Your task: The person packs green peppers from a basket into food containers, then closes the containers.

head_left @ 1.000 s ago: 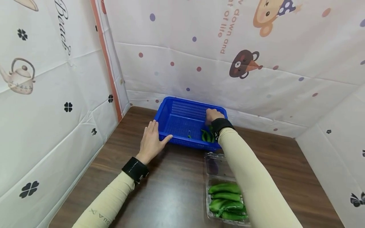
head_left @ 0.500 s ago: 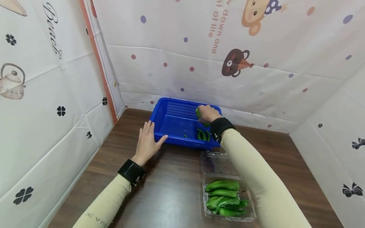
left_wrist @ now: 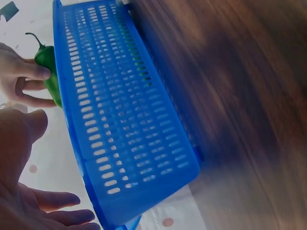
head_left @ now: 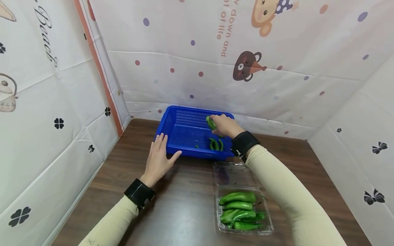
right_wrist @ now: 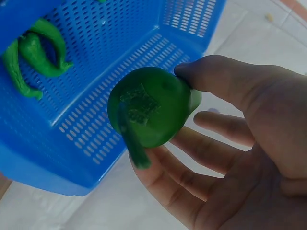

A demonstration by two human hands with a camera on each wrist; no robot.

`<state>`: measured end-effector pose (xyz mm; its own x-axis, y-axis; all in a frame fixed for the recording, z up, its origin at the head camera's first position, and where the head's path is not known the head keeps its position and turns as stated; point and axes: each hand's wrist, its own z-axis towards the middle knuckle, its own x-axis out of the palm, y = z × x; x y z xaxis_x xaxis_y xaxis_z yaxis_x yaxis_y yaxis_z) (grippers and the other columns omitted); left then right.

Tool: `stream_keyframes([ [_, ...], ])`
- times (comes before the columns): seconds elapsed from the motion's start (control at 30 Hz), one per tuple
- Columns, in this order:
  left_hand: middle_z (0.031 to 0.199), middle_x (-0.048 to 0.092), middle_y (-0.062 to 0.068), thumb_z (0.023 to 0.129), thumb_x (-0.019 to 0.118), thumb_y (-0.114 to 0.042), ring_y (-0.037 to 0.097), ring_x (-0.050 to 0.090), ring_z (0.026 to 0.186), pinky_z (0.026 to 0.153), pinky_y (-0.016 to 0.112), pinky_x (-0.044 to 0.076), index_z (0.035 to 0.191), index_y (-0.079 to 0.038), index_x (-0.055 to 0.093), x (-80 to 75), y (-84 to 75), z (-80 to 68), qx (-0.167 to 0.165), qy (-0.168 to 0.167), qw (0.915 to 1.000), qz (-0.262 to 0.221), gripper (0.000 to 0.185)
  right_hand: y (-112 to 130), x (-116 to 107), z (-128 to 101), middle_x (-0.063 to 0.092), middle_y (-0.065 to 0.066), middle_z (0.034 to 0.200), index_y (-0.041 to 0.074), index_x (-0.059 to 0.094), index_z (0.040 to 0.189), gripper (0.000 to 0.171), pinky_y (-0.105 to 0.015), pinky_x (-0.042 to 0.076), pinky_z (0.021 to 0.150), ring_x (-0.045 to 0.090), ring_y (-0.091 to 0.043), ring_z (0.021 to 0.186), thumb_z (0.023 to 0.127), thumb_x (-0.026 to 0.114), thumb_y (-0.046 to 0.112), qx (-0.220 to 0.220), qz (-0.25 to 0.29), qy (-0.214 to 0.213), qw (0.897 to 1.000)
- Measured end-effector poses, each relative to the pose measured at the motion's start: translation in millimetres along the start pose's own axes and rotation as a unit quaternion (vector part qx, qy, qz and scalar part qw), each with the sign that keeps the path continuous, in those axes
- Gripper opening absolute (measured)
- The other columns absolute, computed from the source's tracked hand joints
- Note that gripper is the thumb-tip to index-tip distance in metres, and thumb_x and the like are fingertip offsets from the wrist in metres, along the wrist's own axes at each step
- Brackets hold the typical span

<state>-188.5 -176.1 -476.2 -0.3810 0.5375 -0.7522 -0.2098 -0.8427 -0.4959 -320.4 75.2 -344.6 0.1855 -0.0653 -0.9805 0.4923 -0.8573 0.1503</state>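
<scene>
My right hand point(head_left: 224, 125) holds a green pepper point(head_left: 210, 122) over the right part of the blue perforated basket point(head_left: 172, 120), fingers and thumb curled round it point(right_wrist: 149, 106). In the left wrist view the same pepper point(left_wrist: 48, 76) shows beyond the basket wall point(left_wrist: 120, 120). Two peppers point(head_left: 215, 144) lie on the basket floor near its right front corner. My left hand point(head_left: 159, 158) lies flat on the table with straight fingers touching the basket's front left rim.
An open clear plastic clamshell point(head_left: 238, 177) sits on the dark wood table point(head_left: 181, 205) in front of the basket, its tray holding several green peppers point(head_left: 240, 214). Printed white sheets wall in the table on three sides.
My right hand has lifted out of the basket's right side with a pepper in its grip, and has moved slightly left. The left hand has stayed at the rim.
</scene>
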Motion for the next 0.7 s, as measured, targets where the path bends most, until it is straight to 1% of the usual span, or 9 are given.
stream_keyframes([
  [0.1, 0.161, 0.031, 0.030, 0.096, 0.071, -0.048, 0.044, 0.026, 0.152, 0.124, 0.059, 0.017, 0.153, 0.009, 0.037, 0.2, -4.5, -3.9, 0.014, -0.005, 0.9999, -0.002, 0.088, -1.2, 0.4, -8.2, 0.062, -0.020, 0.135, 0.005, 0.042, 0.155, 0.067, -0.053, 0.055, 0.092, 0.061, -0.037, 0.120, 0.097, 0.073, 0.019, -0.010, -0.003, -0.012, 1.000],
  [0.2, 0.160, 0.033, 0.030, 0.095, 0.072, -0.047, 0.044, 0.028, 0.151, 0.123, 0.059, 0.019, 0.153, 0.009, 0.039, 1.0, -10.3, -7.6, 0.027, -0.007, 0.9996, -0.004, 0.087, -3.4, 1.3, -17.1, 0.065, -0.019, 0.123, 0.005, 0.044, 0.154, 0.066, -0.050, 0.057, 0.083, 0.064, -0.035, 0.107, 0.096, 0.073, 0.018, -0.020, -0.004, -0.020, 1.000],
  [0.27, 0.160, 0.033, 0.030, 0.095, 0.073, -0.048, 0.043, 0.027, 0.151, 0.122, 0.059, 0.021, 0.153, 0.009, 0.039, 1.5, -15.1, -10.1, 0.034, -0.004, 0.9994, -0.008, 0.088, -5.0, 2.2, -22.9, 0.066, -0.017, 0.115, 0.005, 0.045, 0.153, 0.064, -0.047, 0.057, 0.076, 0.065, -0.032, 0.097, 0.096, 0.072, 0.018, -0.028, -0.003, -0.025, 0.999],
  [0.33, 0.161, 0.033, 0.029, 0.094, 0.073, -0.049, 0.041, 0.026, 0.152, 0.123, 0.058, 0.021, 0.153, 0.008, 0.039, 2.3, -20.3, -12.4, 0.040, 0.002, 0.9991, -0.014, 0.088, -6.9, 2.9, -29.5, 0.067, -0.016, 0.110, 0.004, 0.046, 0.152, 0.063, -0.045, 0.057, 0.072, 0.065, -0.030, 0.091, 0.096, 0.072, 0.017, -0.038, -0.001, -0.034, 0.999],
  [0.47, 0.161, 0.033, 0.027, 0.094, 0.072, -0.050, 0.037, 0.025, 0.154, 0.124, 0.054, 0.022, 0.153, 0.008, 0.039, 4.6, -32.7, -18.2, 0.059, 0.016, 0.9976, -0.031, 0.090, -12.1, 5.1, -42.9, 0.067, -0.014, 0.104, 0.002, 0.048, 0.150, 0.062, -0.042, 0.056, 0.068, 0.064, -0.026, 0.083, 0.095, 0.073, 0.016, -0.066, 0.007, -0.055, 0.996],
  [0.57, 0.161, 0.034, 0.026, 0.093, 0.073, -0.052, 0.035, 0.025, 0.154, 0.124, 0.052, 0.023, 0.154, 0.007, 0.038, 7.2, -41.8, -23.6, 0.083, 0.024, 0.9954, -0.041, 0.091, -16.0, 6.9, -51.9, 0.067, -0.013, 0.099, 0.000, 0.049, 0.148, 0.061, -0.040, 0.055, 0.066, 0.063, -0.024, 0.077, 0.094, 0.074, 0.014, -0.088, 0.012, -0.071, 0.994],
  [0.7, 0.162, 0.035, 0.024, 0.092, 0.073, -0.053, 0.036, 0.028, 0.152, 0.122, 0.054, 0.027, 0.155, 0.005, 0.038, 10.3, -53.1, -31.1, 0.115, 0.032, 0.9915, -0.052, 0.092, -20.0, 9.0, -65.0, 0.067, -0.012, 0.095, -0.001, 0.051, 0.147, 0.059, -0.039, 0.052, 0.065, 0.060, -0.022, 0.073, 0.094, 0.073, 0.012, -0.105, 0.021, -0.090, 0.990],
])
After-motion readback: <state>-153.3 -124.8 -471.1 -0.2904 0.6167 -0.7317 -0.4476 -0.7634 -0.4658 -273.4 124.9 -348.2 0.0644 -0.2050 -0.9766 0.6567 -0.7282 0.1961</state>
